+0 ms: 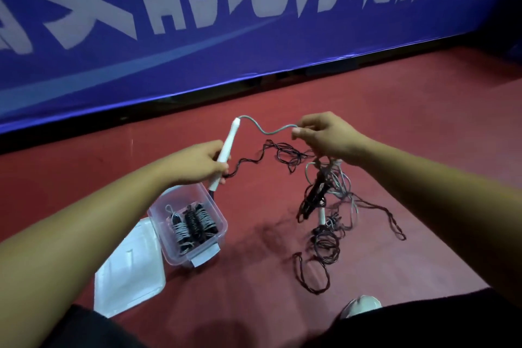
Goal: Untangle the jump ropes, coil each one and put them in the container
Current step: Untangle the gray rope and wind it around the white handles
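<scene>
Beside the container (159, 216) lies its lid (127, 271); left fingers (210, 147) grip a handle (230, 138), right fingers (298, 130) pinch tangled cord (268, 131).

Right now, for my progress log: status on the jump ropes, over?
Left hand grips white handle; right hand pinches its grey cord. Tangle hangs below right hand, unsorted. Three coiled ropes in clear container.

Grips a slim white plastic jump-rope handle (230, 147) in the left hand (197, 162), pinches its grey cord (265, 130) with the right hand (324, 138). Dangles a tangle of black and grey ropes (322, 195) beside a clear plastic container (175, 256) holding three coiled ropes (193, 224).
</scene>
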A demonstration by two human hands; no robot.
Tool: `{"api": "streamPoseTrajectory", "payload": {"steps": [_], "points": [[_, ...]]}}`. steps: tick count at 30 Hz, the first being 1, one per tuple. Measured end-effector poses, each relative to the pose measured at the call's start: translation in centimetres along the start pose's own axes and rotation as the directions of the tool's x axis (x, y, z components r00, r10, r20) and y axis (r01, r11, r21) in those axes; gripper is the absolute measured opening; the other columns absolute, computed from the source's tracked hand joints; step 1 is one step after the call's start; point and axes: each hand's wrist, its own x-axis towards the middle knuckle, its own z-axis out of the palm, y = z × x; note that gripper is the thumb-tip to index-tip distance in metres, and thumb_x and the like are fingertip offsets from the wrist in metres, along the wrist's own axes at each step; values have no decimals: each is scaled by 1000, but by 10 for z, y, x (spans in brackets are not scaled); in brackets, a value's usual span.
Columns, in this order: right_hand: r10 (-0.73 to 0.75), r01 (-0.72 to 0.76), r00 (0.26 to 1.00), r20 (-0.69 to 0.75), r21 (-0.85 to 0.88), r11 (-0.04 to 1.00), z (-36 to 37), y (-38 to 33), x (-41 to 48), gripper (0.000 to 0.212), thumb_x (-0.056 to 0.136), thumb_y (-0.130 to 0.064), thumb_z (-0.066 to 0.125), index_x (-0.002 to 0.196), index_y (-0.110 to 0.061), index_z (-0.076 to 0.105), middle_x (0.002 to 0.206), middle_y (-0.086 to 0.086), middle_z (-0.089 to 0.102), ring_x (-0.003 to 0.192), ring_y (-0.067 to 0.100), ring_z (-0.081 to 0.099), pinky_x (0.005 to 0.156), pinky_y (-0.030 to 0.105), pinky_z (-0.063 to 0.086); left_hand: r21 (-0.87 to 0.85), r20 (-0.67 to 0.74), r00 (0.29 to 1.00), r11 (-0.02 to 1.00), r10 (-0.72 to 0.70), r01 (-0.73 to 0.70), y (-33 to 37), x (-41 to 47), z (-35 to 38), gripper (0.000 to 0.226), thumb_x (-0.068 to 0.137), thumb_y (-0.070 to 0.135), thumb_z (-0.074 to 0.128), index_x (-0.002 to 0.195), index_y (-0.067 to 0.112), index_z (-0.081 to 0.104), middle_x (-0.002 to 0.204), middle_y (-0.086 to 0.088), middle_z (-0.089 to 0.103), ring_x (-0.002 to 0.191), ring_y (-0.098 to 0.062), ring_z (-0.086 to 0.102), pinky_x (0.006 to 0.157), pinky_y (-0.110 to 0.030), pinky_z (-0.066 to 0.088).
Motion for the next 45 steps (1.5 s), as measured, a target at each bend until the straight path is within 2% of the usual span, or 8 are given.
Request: {"api": "streamPoseTrajectory", "payload": {"steps": [2,7,14,19,28,37,41,45], "points": [[-21,21,1000,-15,15,1000,1,-9,-4,24,100,-28,59,90,-10,71,54,-9,40,50,10,33,51,24,28,-228,20,1000,973,-25,29,5,1,10,32,91,-7,54,114,15,51,86,-15,65,68,-18,71,59,-25,54],[-2,20,997,78,-228,973,5,-9,-11,22,101,-26,57,83,-19,69,57,-9,46,40,-1,38,43,12,29,-571,-9,992,815,-129,101,13,8,19,5,98,2,51,97,6,50,74,-11,57,58,-22,66,50,-27,52],[20,-8,999,39,-287,958,1,8,-8,26,102,-29,53,89,-16,71,63,-2,48,50,9,37,48,22,31,-551,159,978,810,-133,199,8,7,12,24,102,40,49,104,18,57,59,-5,51,44,-15,50,42,-19,39],[112,-71,989,101,-345,936,-3,43,-7,26,101,-33,55,82,-21,67,61,2,53,53,15,49,57,28,40,-673,240,971,721,0,166,11,6,5,13,98,6,49,85,7,51,56,1,38,41,-6,33,40,-16,26],[158,-134,981,114,-191,972,5,69,-14,27,103,-28,51,88,-9,63,87,11,70,84,26,66,89,48,52,-964,-171,985,210,-14,-164,4,5,-21,4,89,15,51,86,16,49,59,6,41,45,-3,41,41,-12,30],[-57,96,968,246,-153,984,40,-23,-15,22,98,-26,62,89,-11,76,52,-18,57,51,-3,49,55,11,34,-792,-23,998,609,56,-53,25,-7,18,20,93,-4,55,93,15,49,123,-4,68,68,-26,70,34,-14,23],[-153,167,964,216,-47,985,44,-49,-15,22,98,-19,62,87,-3,74,44,-18,47,44,0,40,50,15,30,-567,13,996,821,85,-63,27,-4,26,14,98,15,56,111,14,61,92,-2,72,63,-17,58,40,-18,30],[-132,122,965,225,60,991,32,-41,-14,20,99,-21,61,81,-15,68,52,-10,52,48,2,43,51,18,37,-592,-15,998,804,68,-64,27,-2,20,18,101,20,52,89,10,60,59,2,50,48,-10,30,36,-16,20]]}}
